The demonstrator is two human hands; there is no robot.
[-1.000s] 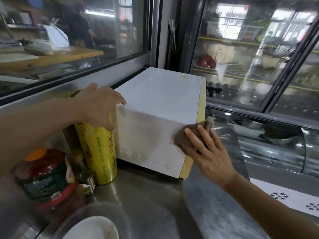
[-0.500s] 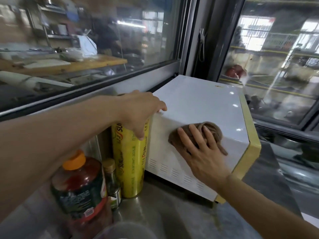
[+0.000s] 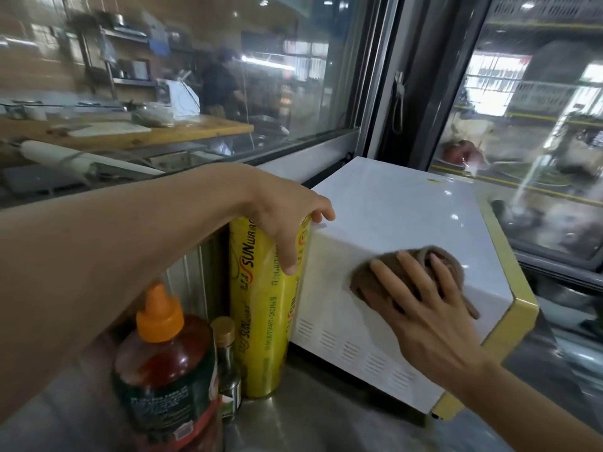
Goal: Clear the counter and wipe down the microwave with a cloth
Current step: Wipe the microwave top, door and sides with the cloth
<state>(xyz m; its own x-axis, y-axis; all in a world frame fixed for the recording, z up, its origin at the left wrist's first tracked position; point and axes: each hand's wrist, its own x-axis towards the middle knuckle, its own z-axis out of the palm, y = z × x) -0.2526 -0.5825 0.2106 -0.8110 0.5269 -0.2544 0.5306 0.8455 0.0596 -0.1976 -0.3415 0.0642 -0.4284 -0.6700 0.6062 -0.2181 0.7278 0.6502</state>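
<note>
A white microwave with a pale yellow front frame stands on the steel counter, its side panel facing me. My right hand presses a crumpled brown cloth flat against the upper part of that side panel, fingers spread over it. My left hand rests on the top of an upright yellow cling-film roll at the microwave's back corner, thumb down the roll's front and fingertips touching the microwave's top edge.
A large sauce bottle with an orange cap and a small dark bottle stand left of the roll. Glass panes rise behind the counter and to the right of the microwave. A person stands beyond the left glass.
My right hand has slid the cloth from the microwave's front edge back and up along the side panel. The left hand stays at the roll and microwave corner. The view has shifted closer.
</note>
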